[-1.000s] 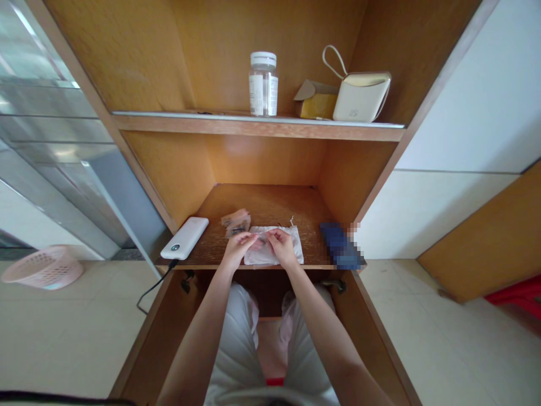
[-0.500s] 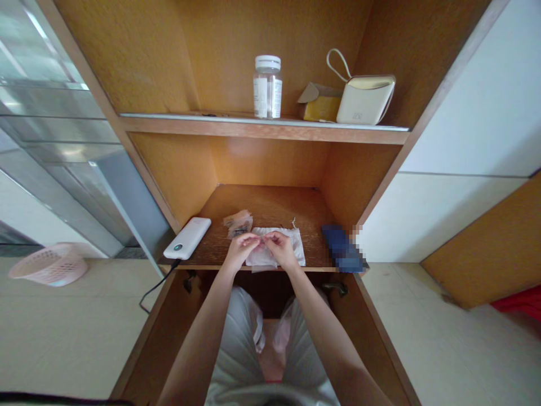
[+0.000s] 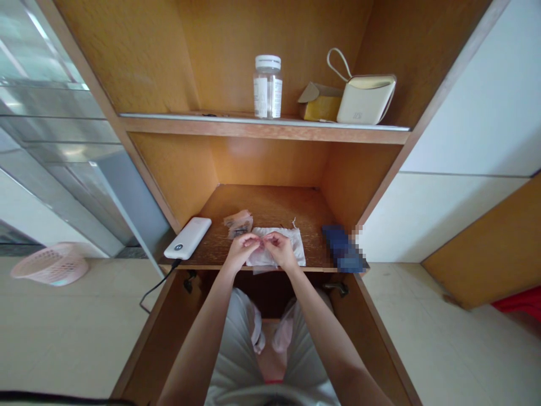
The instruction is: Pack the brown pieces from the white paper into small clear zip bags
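Observation:
Fingertips of my left hand (image 3: 242,248) and my right hand (image 3: 279,248) meet over a white drawstring pouch (image 3: 298,251) that lies flat on the wooden shelf. Both hands are closed in a pinch on a small clear plastic bag (image 3: 265,269), which hangs below them past the shelf's front edge. Whether anything is inside it is too small to tell. Just beyond my left hand lies a little pile of clear plastic packets (image 3: 239,223), some with dark contents. The pouch's cord sticks out at its far right corner.
A white power bank (image 3: 188,239) with a black cable lies at the shelf's left edge. At the right is a dark blue object (image 3: 341,248), partly blurred out. The upper shelf bears a clear jar (image 3: 267,87), a yellow box (image 3: 322,104) and a cream power bank (image 3: 366,100).
Both hands stay almost in place, with only slight finger movement. The clear plastic below them has shifted slightly. Everything else lies as before.

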Demonstrator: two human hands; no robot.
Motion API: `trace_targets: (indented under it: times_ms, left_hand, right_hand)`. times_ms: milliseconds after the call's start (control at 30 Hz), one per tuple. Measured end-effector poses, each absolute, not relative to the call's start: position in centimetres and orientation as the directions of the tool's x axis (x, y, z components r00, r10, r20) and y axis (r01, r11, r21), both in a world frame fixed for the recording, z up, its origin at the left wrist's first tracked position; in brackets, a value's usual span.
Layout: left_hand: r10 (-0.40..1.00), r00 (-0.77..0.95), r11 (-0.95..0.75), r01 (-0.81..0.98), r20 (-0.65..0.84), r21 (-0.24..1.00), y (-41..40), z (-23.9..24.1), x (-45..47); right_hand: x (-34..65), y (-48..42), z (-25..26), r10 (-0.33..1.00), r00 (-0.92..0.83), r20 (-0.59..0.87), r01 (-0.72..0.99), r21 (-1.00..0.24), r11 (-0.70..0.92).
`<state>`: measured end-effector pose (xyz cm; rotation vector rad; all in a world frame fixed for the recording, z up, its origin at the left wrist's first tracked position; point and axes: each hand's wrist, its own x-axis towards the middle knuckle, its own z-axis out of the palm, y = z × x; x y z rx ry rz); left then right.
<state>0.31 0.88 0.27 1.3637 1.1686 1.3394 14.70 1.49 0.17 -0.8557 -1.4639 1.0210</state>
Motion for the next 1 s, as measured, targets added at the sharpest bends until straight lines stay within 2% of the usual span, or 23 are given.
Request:
trace_targets:
  times_ms: [433, 767, 1000]
  left_hand:
    - [0.989, 0.02, -0.147, -0.058, 0.148, 0.987, 0.54, 0.92, 0.43]
    - [0.988, -0.013, -0.154, -0.05, 0.153, 0.987, 0.71, 0.76, 0.39]
    - [0.994, -0.045, -0.103, -0.174, 0.096, 0.979, 0.74, 0.76, 0.45]
  right_hand:
    - [14.56, 1.27, 0.69, 0.93, -0.136, 0.343, -0.02, -0.939, 0.343]
    - [14.68, 1.43, 0.35, 0.901, -0.132, 0.414, -0.053, -0.91, 0.411]
    - [14.76, 1.31, 0.65, 0.943, -0.038, 0.331, -0.059, -0.943, 0.328]
